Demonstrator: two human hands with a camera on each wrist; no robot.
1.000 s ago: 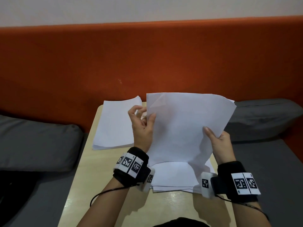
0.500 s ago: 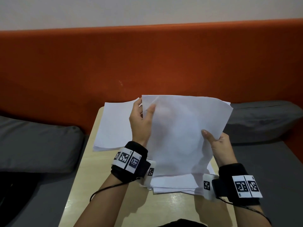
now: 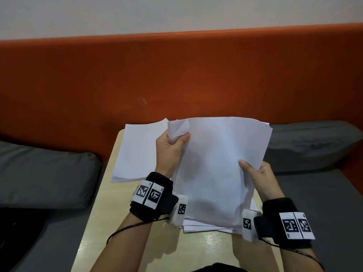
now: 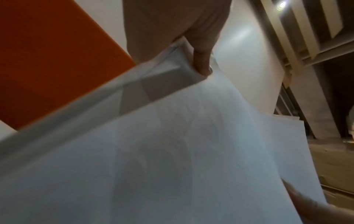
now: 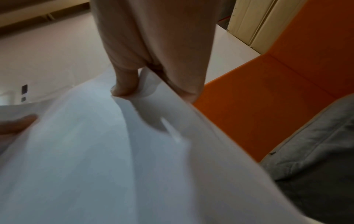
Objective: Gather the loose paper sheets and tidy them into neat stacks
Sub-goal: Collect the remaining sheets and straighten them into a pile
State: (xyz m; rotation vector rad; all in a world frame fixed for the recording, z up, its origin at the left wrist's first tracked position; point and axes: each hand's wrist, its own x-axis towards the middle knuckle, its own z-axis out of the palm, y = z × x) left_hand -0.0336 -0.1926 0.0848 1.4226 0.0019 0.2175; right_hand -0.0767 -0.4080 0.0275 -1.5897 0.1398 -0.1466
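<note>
Since the earlier frame, the left hand [image 3: 170, 152] was closed over the sheets' [image 3: 220, 165] folded top-left corner. Sheets were held raised above the pile [image 3: 204, 228] on the table [image 3: 102, 222], right hand [image 3: 259, 177] pinching their right edge.

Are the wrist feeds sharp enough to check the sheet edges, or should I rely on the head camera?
Head view: sharp, held sheets crisp, mild glare on the table. Left wrist view: paper edge smeared, soft. Right wrist view: blurrier still, sheets streaked. Rely on the head view.
</note>
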